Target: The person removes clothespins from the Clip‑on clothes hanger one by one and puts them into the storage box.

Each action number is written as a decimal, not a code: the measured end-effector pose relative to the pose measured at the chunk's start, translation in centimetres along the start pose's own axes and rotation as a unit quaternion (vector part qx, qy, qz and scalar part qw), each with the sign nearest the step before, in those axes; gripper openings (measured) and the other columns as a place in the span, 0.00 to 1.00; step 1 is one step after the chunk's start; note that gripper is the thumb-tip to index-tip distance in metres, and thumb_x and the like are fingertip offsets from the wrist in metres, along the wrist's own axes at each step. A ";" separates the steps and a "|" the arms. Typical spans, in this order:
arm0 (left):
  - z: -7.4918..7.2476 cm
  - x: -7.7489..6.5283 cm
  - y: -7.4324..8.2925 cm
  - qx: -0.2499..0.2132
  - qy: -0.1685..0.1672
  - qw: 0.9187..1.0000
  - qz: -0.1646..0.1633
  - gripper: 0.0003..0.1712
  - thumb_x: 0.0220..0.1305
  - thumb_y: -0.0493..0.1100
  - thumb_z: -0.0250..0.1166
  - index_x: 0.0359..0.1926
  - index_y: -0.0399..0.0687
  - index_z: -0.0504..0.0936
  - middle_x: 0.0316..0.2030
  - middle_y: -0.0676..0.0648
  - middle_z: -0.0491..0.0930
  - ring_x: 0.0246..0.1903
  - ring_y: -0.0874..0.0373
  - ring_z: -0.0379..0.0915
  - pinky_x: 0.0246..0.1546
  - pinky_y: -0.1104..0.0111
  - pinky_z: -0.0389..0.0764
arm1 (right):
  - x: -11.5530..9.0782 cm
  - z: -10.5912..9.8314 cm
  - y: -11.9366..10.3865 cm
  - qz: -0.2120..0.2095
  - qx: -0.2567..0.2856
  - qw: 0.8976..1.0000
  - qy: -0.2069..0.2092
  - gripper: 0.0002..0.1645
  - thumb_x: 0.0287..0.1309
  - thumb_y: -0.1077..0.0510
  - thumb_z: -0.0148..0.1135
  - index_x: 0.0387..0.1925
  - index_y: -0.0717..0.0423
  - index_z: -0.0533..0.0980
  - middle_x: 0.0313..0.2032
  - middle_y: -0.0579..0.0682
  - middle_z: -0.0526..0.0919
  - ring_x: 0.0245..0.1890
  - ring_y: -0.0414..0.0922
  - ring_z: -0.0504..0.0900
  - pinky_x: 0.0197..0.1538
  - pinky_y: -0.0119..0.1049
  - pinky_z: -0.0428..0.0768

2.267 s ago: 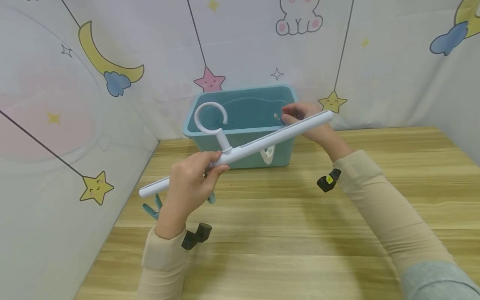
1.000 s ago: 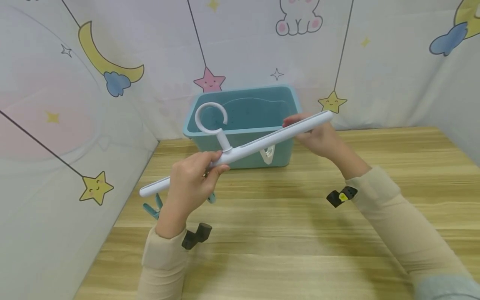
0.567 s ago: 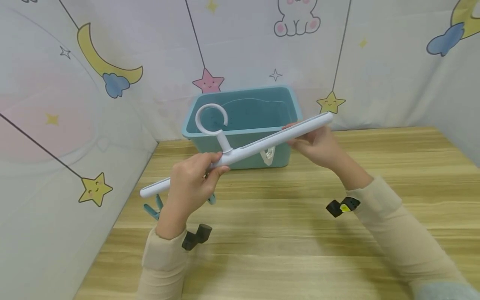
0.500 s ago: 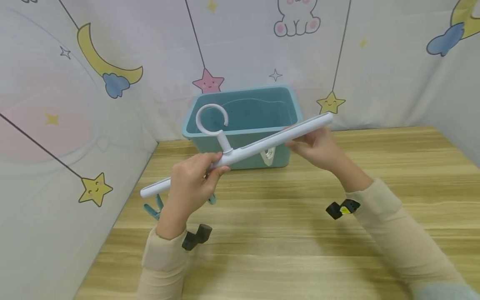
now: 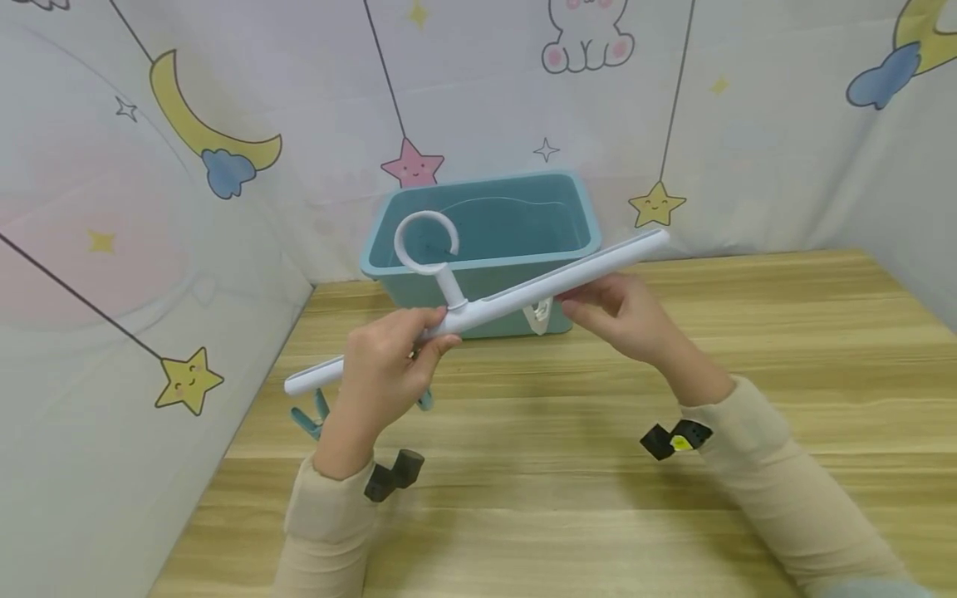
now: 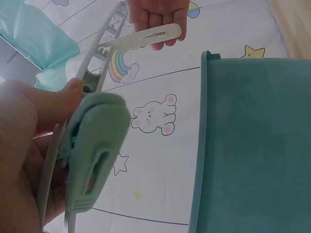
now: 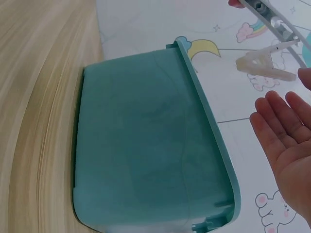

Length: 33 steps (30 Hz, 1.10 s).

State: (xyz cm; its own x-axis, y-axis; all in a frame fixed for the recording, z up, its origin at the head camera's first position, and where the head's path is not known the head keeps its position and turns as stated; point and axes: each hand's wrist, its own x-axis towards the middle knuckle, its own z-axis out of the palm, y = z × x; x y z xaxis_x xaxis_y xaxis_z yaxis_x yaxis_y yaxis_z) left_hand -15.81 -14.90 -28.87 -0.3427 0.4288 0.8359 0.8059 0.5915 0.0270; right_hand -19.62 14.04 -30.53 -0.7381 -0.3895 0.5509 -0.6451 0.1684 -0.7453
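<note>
A white clothes hanger is held tilted in the head view, its hook upward and right end raised. My left hand grips its bar just beside the hook. Under the bar hang teal clips, one near the left end and another mostly behind my left hand; a teal clip looms large in the left wrist view. A white clip hangs under the right half. My right hand is beside it, fingers extended in the right wrist view; contact is unclear.
A teal bin stands on the wooden table behind the hanger, against the printed backdrop. A thin pale line shows on its inner wall. The hanger's hook overlaps the bin's front rim in the head view.
My right hand has come away from the bin opening, down below the bar and towards the white clip. A small pale thing seen at its fingertips earlier no longer shows there. My left hand keeps its grip.
</note>
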 end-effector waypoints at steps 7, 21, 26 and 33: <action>0.3 0.0 0.1 -0.007 0.000 1.000 0.010 0.17 0.48 0.37 0.76 0.37 0.33 0.81 0.25 0.41 0.83 0.18 0.56 0.78 0.16 0.69 0.76 | -0.6 0.6 0.0 -0.004 0.036 0.999 0.006 0.16 0.59 0.70 0.58 0.48 0.75 0.75 0.43 0.34 0.81 0.45 0.36 0.81 0.53 0.29 0.77; 0.9 -0.1 0.4 -0.024 -0.009 1.000 0.016 0.17 0.48 0.38 0.76 0.37 0.34 0.81 0.25 0.43 0.83 0.17 0.59 0.76 0.16 0.70 0.73 | -1.6 1.4 0.0 0.005 0.086 0.996 0.027 0.17 0.58 0.69 0.61 0.46 0.79 0.72 0.41 0.37 0.81 0.41 0.36 0.80 0.48 0.27 0.79; 1.0 0.0 0.7 -0.034 -0.016 0.999 0.018 0.17 0.48 0.37 0.76 0.38 0.34 0.80 0.24 0.44 0.82 0.17 0.59 0.73 0.16 0.71 0.71 | -1.8 1.7 0.0 0.009 0.116 0.993 0.024 0.14 0.59 0.67 0.63 0.47 0.55 0.80 0.41 0.38 0.83 0.40 0.37 0.80 0.45 0.28 0.80; 1.1 0.0 1.0 -0.043 -0.025 0.999 0.012 0.17 0.49 0.38 0.76 0.39 0.34 0.81 0.24 0.45 0.82 0.16 0.59 0.69 0.15 0.72 0.68 | -1.8 1.7 0.4 -0.005 0.163 0.987 -0.005 0.18 0.60 0.65 0.63 0.47 0.41 0.80 0.38 0.44 0.85 0.37 0.39 0.79 0.41 0.30 0.79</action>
State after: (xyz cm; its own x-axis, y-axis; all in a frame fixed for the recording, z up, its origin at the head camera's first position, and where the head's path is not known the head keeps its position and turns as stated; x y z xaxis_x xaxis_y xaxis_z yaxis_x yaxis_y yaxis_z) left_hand -15.56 -13.59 -29.44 -0.3444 0.4773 0.8084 0.8517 0.5210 0.0552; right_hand -18.22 13.24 -32.43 -0.7288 -0.3989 0.5566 -0.5538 -0.1348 -0.8217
